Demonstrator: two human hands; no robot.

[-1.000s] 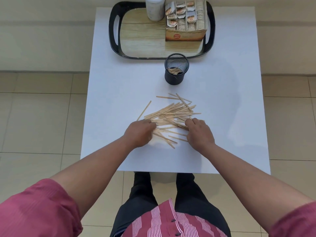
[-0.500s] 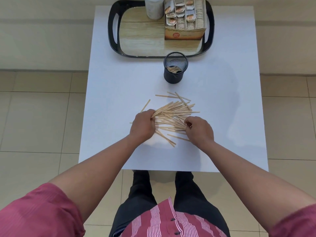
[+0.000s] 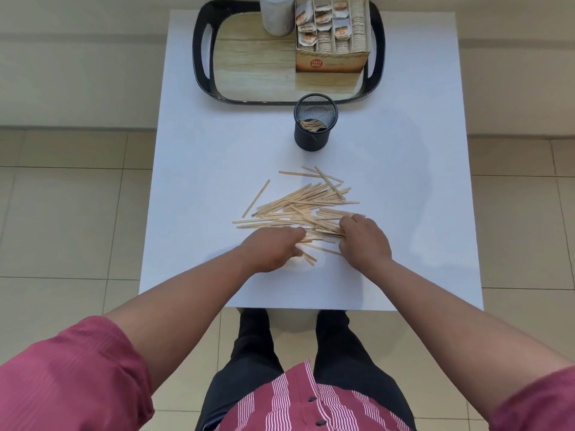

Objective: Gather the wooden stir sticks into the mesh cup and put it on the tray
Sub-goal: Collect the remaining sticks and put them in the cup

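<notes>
A loose heap of wooden stir sticks (image 3: 298,203) lies in the middle of the white table (image 3: 202,169). My left hand (image 3: 273,248) rests on the near left edge of the heap, fingers stretched over a few sticks. My right hand (image 3: 364,241) presses on the near right side, fingers curled into the sticks. The black mesh cup (image 3: 315,126) stands upright beyond the heap with a few sticks inside. Behind it sits the black-rimmed tray (image 3: 199,57) with a wood-look floor.
On the tray stand a cardboard box of sachets (image 3: 333,38) at the right and a white container (image 3: 277,14) at the back. The tray's left half is bare. A tiled floor surrounds the small table, and my legs are at its near edge.
My left hand has slid down and to the right along the heap's near edge. My right hand has shifted slightly right, raking sticks toward it.
</notes>
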